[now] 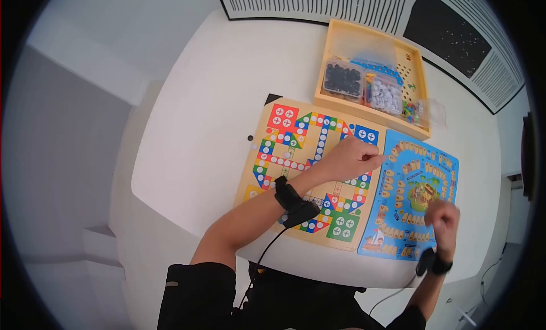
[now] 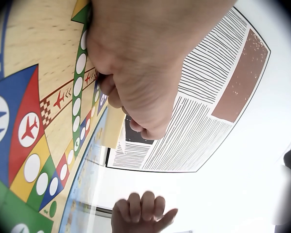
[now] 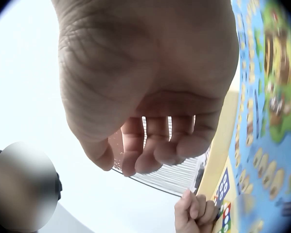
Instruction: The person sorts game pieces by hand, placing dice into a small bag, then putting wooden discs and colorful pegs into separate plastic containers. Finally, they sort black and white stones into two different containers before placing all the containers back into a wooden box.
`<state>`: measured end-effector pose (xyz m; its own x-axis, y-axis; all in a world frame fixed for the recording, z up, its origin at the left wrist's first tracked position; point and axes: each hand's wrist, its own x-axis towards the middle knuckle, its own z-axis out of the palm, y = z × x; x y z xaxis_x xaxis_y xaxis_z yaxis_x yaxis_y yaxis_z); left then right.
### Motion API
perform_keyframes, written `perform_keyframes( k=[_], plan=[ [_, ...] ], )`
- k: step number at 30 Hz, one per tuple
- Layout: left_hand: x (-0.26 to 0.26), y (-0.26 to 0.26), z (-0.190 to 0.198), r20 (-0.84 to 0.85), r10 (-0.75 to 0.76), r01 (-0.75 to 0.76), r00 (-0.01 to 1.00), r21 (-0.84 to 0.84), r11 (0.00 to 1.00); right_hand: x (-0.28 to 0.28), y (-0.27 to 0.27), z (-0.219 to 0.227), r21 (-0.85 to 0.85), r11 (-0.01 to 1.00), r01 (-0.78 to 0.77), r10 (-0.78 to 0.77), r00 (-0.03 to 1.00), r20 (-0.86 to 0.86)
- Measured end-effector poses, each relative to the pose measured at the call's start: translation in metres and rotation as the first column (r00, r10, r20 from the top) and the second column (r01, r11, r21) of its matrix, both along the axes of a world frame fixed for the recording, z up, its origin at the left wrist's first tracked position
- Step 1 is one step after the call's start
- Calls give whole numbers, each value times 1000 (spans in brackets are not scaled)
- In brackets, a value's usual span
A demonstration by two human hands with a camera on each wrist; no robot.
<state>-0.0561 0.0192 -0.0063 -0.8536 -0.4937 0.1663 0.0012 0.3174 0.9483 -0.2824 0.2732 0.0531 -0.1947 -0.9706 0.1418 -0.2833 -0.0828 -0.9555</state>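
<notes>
Above the right part of a wooden ludo-style board (image 1: 284, 118) printed with planes, my left hand (image 1: 352, 158) hovers with its fingers curled in. No object shows in it. The left wrist view shows that hand (image 2: 140, 77) from the wrist side, its curled fingers partly hidden behind the palm. Over the right side of a blue board (image 1: 375, 216) with a numbered path and an island picture is my right hand (image 1: 443, 219). In the right wrist view this hand (image 3: 150, 97) has loosely bent fingers with gaps between them and nothing held.
Behind the boards stands a shallow wooden box (image 1: 364, 112). Inside are a tub of black pieces (image 1: 343, 79), a tub of white pieces (image 1: 385, 95) and small coloured pieces (image 1: 410, 110). A black disc (image 1: 250, 138) lies left of the ludo board. Cables run from both wrists.
</notes>
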Motion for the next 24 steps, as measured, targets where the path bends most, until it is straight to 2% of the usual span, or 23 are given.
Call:
perform_keyframes(
  k=[1, 2, 3, 4, 5, 6, 7, 8, 9, 10, 11, 12, 13, 14, 16, 17, 19, 21, 22, 24],
  plan=[
    [0, 1, 0, -11, -21, 21, 1000, -3, 1000, -2, 34, 12, 98, 995, -36, 39, 999, -30],
    [0, 1, 1, -35, -15, 13, 999, -36, 999, 1, 67, 26, 263, 962, -71, 68, 998, 20],
    [0, 1, 0, -40, -4, 3, 999, -22, 1000, -2, 101, 32, 421, 889, -183, 182, 982, 42],
    [0, 1, -1, -43, 8, -9, 999, -43, 999, 8, 120, 46, 602, 761, -241, 242, 967, 82],
    [-2, 2, -2, -44, 10, -13, 999, -63, 998, 18, 149, 40, 655, 717, -239, 239, 967, 90],
    [-2, 3, -3, -43, -4, 2, 999, -47, 999, 33, 175, 33, 803, 574, -162, 114, 987, 118],
    [-2, 2, -3, -44, 9, -12, 999, -69, 998, 48, 202, 12, 873, 477, -104, 33, 994, 101],
    [-2, 2, -3, -39, 17, -21, 999, -89, 996, 60, 228, -17, 938, 335, -88, 72, 995, 67],
    [-3, 2, -2, -25, -9, 7, 1000, -75, 997, 77, 267, -58, 907, 416, -67, 76, 996, 39],
    [-3, 0, 0, 12, -14, 15, 1000, -70, 997, 102, 275, -79, 964, 263, 31, 131, 989, -68],
    [-1, 0, 2, 52, -11, 15, 999, -68, 998, 121, 300, -111, 958, 275, 86, 202, 969, -145],
    [-1, 1, 2, 47, -11, 13, 999, -44, 999, 138, 325, -145, 961, 261, 95, 171, 975, -143],
    [-1, 2, 2, 65, -8, 11, 998, -46, 999, 153, 351, -178, 909, 403, 102, 251, 943, -217],
    [0, 2, 3, 43, -8, 9, 999, -39, 999, 164, 355, -190, 904, 420, 82, 212, 959, -186],
    [1, 1, 8, 41, -13, 13, 999, -2, 1000, 179, 357, -210, 887, 454, 83, 104, 984, -145],
    [2, 1, 8, 45, -7, 7, 999, -8, 1000, 178, 360, -213, 885, 460, 77, 109, 984, -142],
    [1, 1, 5, 21, -15, 16, 1000, -26, 1000, 166, 361, -213, 898, 431, 94, -83, 994, -64],
    [1, 1, 2, 19, -4, 5, 1000, -28, 1000, 140, 367, -216, 899, 414, 147, -163, 983, -85],
    [0, 2, 1, 20, 6, -5, 1000, -27, 1000, 121, 369, -210, 895, 418, 155, -146, 984, -102],
    [0, 1, 4, 26, 2, -2, 1000, -24, 1000, 87, 318, -146, 949, 296, 109, 226, 957, -180]
  ],
)
